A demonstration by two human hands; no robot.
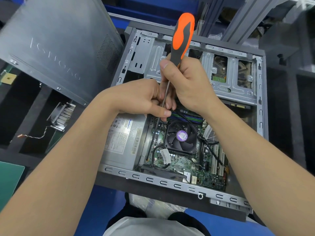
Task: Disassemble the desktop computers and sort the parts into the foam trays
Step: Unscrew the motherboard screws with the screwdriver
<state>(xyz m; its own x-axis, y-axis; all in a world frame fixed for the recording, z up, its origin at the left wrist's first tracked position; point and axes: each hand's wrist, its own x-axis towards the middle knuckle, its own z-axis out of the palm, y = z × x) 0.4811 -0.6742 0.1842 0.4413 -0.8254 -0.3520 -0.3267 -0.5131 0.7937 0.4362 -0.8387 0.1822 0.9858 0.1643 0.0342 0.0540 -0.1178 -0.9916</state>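
On a blue surface (109, 201) lies an open grey metal desktop case (170, 182), its green motherboard (179, 160) and silver power supply (119, 138) exposed. Above the board, the right hand (187, 82) curls round the handle of the orange-and-grey screwdriver (183, 34). The left hand (136, 97) pinches its thin steel shaft lower down, with the tip at the board's near-left corner. A finned aluminium heatsink (62, 114) sits in the black foam tray (22, 103) well to the left.
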